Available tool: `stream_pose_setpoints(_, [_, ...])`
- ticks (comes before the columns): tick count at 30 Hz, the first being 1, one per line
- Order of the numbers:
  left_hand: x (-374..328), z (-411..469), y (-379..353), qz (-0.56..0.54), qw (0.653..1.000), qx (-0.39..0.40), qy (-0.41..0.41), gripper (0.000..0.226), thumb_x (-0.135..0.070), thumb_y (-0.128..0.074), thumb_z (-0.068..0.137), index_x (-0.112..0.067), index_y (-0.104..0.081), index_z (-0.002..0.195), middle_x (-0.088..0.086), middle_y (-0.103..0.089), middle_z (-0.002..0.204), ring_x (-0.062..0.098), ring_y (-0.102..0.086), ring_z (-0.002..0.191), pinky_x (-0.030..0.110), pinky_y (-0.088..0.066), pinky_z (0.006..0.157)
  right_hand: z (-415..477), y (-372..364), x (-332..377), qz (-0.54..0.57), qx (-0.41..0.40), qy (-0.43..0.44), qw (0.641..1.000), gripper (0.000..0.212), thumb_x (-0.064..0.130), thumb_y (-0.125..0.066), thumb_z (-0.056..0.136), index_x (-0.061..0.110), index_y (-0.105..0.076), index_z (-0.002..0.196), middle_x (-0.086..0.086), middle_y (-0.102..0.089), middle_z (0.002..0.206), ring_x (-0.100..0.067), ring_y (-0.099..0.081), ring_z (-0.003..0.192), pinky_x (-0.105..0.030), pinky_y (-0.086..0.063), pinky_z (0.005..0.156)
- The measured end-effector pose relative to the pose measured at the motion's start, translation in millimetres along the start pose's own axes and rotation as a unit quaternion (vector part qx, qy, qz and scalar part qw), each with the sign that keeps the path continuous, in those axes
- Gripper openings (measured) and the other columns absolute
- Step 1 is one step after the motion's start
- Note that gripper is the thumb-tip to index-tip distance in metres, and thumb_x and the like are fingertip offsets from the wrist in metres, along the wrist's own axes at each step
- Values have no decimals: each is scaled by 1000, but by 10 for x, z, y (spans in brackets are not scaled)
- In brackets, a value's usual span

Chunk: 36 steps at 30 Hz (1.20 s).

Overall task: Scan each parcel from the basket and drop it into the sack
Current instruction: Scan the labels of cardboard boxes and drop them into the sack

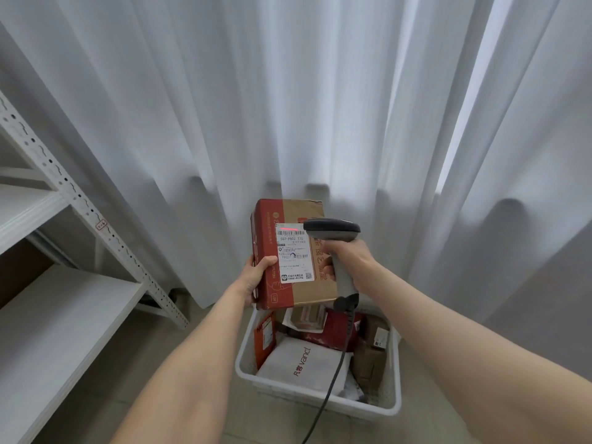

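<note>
White curtain point(288, 91) hangs behind metal shelving point(64, 200) (perforated uprights).

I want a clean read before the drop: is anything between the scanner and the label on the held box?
Nothing visible. The red line from the scanner falls on the top barcode of the label. The left hand holding the box has its thumb on the label's left edge, lower down, clear of that barcode.
</note>
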<state>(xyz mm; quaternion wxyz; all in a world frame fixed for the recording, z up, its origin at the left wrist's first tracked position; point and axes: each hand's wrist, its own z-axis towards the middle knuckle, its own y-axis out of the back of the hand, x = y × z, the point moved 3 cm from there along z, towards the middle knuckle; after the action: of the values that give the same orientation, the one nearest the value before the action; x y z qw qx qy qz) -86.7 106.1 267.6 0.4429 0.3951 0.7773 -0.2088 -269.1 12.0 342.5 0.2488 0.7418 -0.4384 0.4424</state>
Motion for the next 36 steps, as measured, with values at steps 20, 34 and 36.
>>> stream_pose_setpoints(20, [191, 44, 220, -59, 998, -15, 2, 57, -31, -64, 88, -15, -40, 137, 8, -64, 98, 21, -62, 83, 34, -50, 63, -225, -124, 16, -37, -1, -19, 999, 26, 7, -62, 86, -3, -62, 111, -10, -61, 65, -16, -54, 48, -24, -47, 47])
stream_pose_setpoints(34, [187, 15, 276, -62, 998, -21, 1, 56, -33, -63, 89, -14, -41, 137, 7, -63, 100, 19, -60, 81, 33, -46, 61, -296, -221, 76, -51, 2, -16, 999, 13, 7, -60, 88, 2, -59, 100, -8, -59, 62, -14, -53, 45, -20, -46, 44])
stream_pose_setpoints(36, [190, 11, 287, -61, 998, -20, 3, 55, -33, -62, 89, -14, -41, 136, 8, -62, 104, 18, -59, 80, 33, -45, 60, -298, -231, 81, -54, 2, -15, 998, 12, 7, -60, 88, 2, -58, 100, -8, -59, 62, -14, -53, 46, -20, -46, 44])
